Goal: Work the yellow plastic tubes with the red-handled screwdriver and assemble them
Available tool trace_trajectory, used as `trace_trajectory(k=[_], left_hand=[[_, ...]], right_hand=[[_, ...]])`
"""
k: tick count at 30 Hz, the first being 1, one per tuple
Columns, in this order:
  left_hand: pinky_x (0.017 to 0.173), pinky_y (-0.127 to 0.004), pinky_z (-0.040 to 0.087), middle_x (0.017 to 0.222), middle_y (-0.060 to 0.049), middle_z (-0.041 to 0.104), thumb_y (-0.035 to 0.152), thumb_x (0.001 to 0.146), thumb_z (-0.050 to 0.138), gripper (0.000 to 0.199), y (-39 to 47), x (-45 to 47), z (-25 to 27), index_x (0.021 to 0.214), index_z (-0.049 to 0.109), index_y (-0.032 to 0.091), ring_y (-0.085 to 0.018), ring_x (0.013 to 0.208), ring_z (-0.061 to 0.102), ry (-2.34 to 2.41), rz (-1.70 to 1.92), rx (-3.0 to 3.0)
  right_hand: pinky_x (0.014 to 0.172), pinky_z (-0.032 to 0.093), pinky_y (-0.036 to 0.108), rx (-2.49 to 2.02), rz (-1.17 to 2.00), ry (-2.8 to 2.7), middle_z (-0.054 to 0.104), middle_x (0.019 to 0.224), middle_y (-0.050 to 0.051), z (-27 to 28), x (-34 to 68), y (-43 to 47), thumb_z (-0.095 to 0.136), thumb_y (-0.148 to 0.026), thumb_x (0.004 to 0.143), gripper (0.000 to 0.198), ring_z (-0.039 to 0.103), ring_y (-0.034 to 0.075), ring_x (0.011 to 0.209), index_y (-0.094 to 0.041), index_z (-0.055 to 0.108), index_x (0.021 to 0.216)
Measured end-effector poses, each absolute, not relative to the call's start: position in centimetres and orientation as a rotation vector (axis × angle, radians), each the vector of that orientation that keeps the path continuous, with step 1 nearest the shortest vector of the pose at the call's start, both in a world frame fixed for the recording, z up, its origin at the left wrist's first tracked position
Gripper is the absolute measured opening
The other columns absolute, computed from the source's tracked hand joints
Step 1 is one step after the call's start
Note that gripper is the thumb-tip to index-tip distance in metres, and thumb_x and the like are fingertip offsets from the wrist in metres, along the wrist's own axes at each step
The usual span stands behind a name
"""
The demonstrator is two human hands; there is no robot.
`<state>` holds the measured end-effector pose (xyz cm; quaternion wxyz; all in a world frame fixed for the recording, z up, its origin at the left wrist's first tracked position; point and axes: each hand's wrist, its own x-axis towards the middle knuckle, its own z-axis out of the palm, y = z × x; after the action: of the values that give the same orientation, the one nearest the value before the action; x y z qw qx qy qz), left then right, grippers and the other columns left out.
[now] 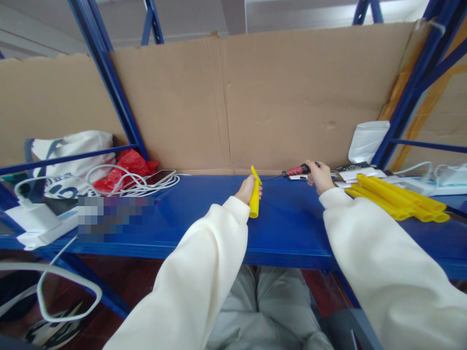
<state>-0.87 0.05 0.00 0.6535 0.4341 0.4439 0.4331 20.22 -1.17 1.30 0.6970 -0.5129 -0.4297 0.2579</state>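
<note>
My left hand [247, 188] is closed around a yellow plastic tube [254, 206] with a narrow, slanted top end, held above the blue shelf. In my right hand [319, 178] is a screwdriver [297, 170] with a red and black handle, gripped at the handle's end. Its thin shaft points left and meets the upper part of the tube; whether the tip is inside or only touching it, I cannot tell. To the right of my right hand lies a stack of several yellow tubes [401, 199].
A blue metal shelf [288, 238] runs across, backed by cardboard [284, 102]. On the left are coiled white cables [160, 183], a red plastic bag [133, 163], a white cloth bag [85, 150] and a power strip [54, 231]. A white pouch [368, 141] leans at the back right.
</note>
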Motion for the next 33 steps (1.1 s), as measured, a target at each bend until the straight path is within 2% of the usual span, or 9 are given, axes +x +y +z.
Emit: trace_trajectory(k=[3,6,10,16,21,27,33], left_hand=[[0.038,-0.021,0.028,0.054,0.005,0.039,0.027,0.095,0.028,0.022,-0.2,-0.8,0.2,0.091,0.047,0.017,-0.010,0.036,0.035,1.013,0.970,0.975],[0.038,-0.021,0.028,0.053,0.005,0.039,0.027,0.095,0.028,0.022,-0.3,-0.8,0.3,0.091,0.047,0.017,-0.010,0.035,0.035,1.010,0.956,0.961],[0.037,-0.020,0.028,0.053,0.005,0.039,0.027,0.094,0.028,0.022,-0.3,-0.7,0.2,0.090,0.047,0.017,-0.010,0.035,0.035,0.982,0.956,0.965],[0.036,-0.020,0.029,0.051,0.005,0.040,0.028,0.094,0.029,0.022,-0.3,-0.7,0.3,0.089,0.048,0.018,-0.010,0.034,0.035,0.976,0.955,0.965],[0.035,-0.020,0.029,0.050,0.005,0.041,0.027,0.092,0.029,0.021,-0.5,-0.6,0.4,0.086,0.047,0.018,-0.010,0.033,0.036,0.966,0.960,0.978],[0.035,-0.021,0.029,0.051,0.004,0.043,0.027,0.090,0.030,0.022,-0.4,-0.5,0.3,0.089,0.050,0.017,-0.011,0.034,0.037,0.956,0.974,1.005],[0.034,-0.020,0.029,0.047,0.004,0.043,0.028,0.090,0.028,0.024,-0.9,-0.2,0.6,0.086,0.050,0.018,-0.011,0.032,0.037,0.946,0.941,1.025]], right_hand=[[0.030,0.024,0.021,-1.158,0.588,-0.908,0.036,0.039,-0.009,2.0,19.7,-1.7,0.055,-0.019,0.085,0.018,0.032,0.008,0.032,-0.021,0.046,0.070],[0.030,0.024,0.020,-1.171,0.583,-0.869,0.036,0.041,-0.009,2.4,19.5,-2.0,0.050,-0.014,0.085,0.017,0.032,0.008,0.033,-0.020,0.047,0.070],[0.031,0.022,0.020,-1.206,0.559,-0.827,0.032,0.041,-0.010,2.4,19.9,-1.8,0.049,-0.014,0.086,0.020,0.030,0.007,0.033,-0.022,0.044,0.069],[0.032,0.022,0.021,-1.250,0.510,-0.891,0.035,0.045,-0.009,1.8,20.4,-1.2,0.052,-0.017,0.086,0.021,0.031,0.007,0.033,-0.023,0.041,0.069],[0.031,0.024,0.020,-1.276,0.619,-1.007,0.033,0.043,-0.009,1.1,20.4,-0.9,0.053,-0.020,0.089,0.021,0.032,0.007,0.032,-0.022,0.042,0.070],[0.033,0.034,0.018,-1.439,0.869,-1.352,0.052,0.052,-0.003,0.1,19.9,-1.1,0.065,-0.025,0.085,0.018,0.043,0.007,0.039,-0.017,0.054,0.073],[0.043,0.041,0.018,-1.384,0.888,-1.690,0.063,0.059,-0.001,-1.5,19.4,-0.4,0.077,-0.027,0.074,0.020,0.053,0.009,0.050,-0.018,0.058,0.076]])
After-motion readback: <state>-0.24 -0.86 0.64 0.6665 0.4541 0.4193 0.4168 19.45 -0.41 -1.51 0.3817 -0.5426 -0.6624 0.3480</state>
